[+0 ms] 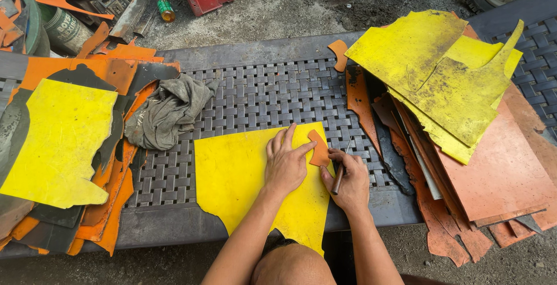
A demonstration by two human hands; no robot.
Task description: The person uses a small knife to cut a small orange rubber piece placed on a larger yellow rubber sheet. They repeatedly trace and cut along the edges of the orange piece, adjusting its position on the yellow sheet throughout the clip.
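A dark woven-strap bench [255, 96] stands on gritty ground, heaped with sheet offcuts. On its near edge lies a yellow sheet [238, 175], overhanging toward the person's knee. The left hand [285, 164] lies spread flat on it, fingertips pinning a small orange template [318, 149] near the sheet's right edge, apparently so it cannot slip. The right hand [348, 183] is closed around a thin dark marking tool [338, 179], its tip against the template's right side as if to follow the outline. A grey rag [168, 111] sits left of the sheet; yellow and orange scraps [441, 82] pile at right, another stack [58, 140] at left.
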